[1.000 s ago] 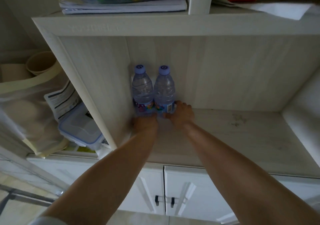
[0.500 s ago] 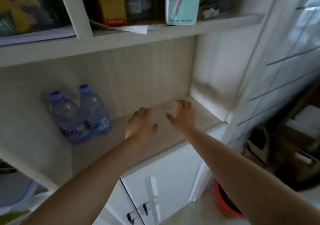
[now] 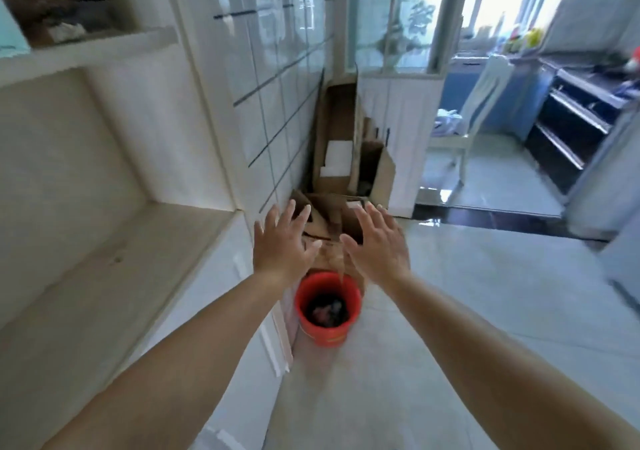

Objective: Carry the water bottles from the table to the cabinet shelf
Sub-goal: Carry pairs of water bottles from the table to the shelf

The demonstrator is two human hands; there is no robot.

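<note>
My left hand [image 3: 282, 242] and my right hand [image 3: 377, 242] are stretched out in front of me with fingers spread and nothing in them. They hover in the air past the right end of the pale wooden cabinet shelf [image 3: 104, 276], which fills the left of the view. No water bottle is in view; the shelf's left end is out of frame.
A red bucket [image 3: 327, 306] stands on the tiled floor below my hands, next to the cabinet. Cardboard boxes [image 3: 346, 159] are stacked against the tiled wall behind it. A white chair [image 3: 467, 131] stands in the doorway at right. Light floor tiles stretch to the right.
Both hands let go of the two bottles on the shelf and pulled back open. My view swung right, away from the bottles, which have left the frame.
</note>
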